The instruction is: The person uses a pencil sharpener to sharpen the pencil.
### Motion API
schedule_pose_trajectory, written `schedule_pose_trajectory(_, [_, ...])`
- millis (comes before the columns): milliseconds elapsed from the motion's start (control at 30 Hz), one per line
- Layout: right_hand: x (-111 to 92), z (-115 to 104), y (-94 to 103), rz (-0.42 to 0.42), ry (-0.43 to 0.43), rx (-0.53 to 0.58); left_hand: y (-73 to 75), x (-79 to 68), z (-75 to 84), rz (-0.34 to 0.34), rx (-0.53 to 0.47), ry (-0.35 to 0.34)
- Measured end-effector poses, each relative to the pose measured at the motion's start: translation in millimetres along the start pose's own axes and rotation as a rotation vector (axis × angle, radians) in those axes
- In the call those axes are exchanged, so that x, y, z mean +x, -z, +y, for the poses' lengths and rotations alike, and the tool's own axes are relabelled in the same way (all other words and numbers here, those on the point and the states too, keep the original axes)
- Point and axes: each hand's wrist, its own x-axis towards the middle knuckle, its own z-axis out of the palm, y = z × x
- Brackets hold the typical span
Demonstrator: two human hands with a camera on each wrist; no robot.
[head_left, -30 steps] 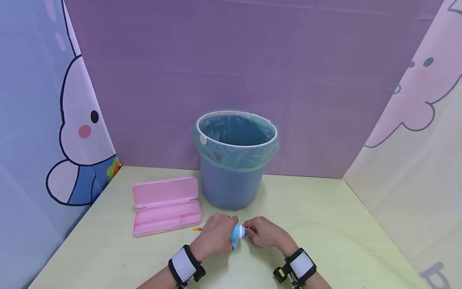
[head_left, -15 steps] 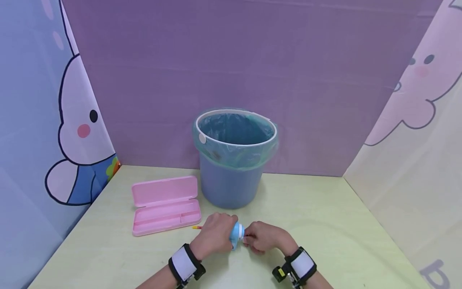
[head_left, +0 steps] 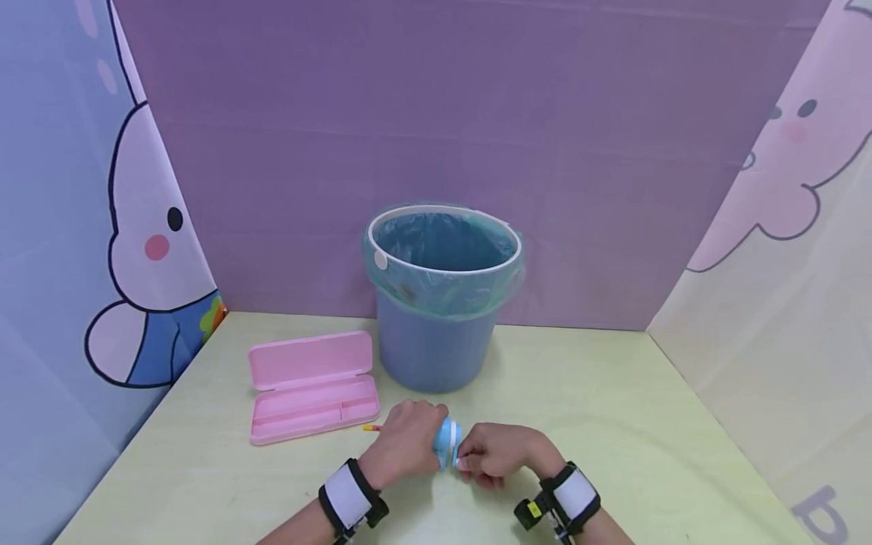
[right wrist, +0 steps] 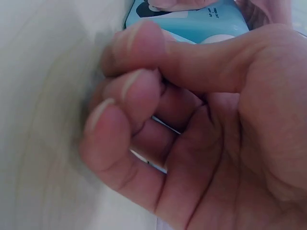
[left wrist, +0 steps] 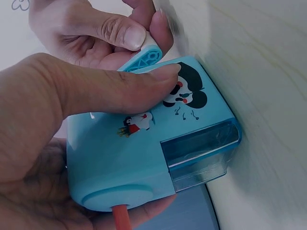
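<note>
Left hand point(head_left: 407, 437), fingers clamped on boxy light-blue plastic sharpener point(left wrist: 117, 160), slim red pencil point(left wrist: 122, 217) inserted; right hand point(head_left: 500, 452) pinching white-and-blue plastic crank point(left wrist: 148, 56). Sharpening, I judge; next wants steady turning.

The right hand point(right wrist: 206, 124) fills the foreground, fingers curled inward with the thumb reaching across — whatever lies between the tips is hidden. Just beyond the grip sits a light blue casing point(right wrist: 196, 21) with a dark print and small lettering; a whitish rounded part point(right wrist: 218, 38) peeks past the thumb. The left hand point(right wrist: 180, 5) touches the casing — pale tabletop point(right wrist: 38, 120) spreads left of the grip.
</note>
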Motion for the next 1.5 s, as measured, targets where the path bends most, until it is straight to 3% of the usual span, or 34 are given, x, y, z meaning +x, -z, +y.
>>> schedule_pose_trajectory(400, [-2.4, -3.2, 5.3, -0.055, 0.034, 0.056, 0.8, 0.3, -0.9, 0.023, -0.009, -0.006])
schedule_pose_trajectory(1500, [-2.2, 1.2, 7.4, -0.141, 0.044, 0.136, 1.3, 0.4, -0.4, -0.009, -0.019, 0.027])
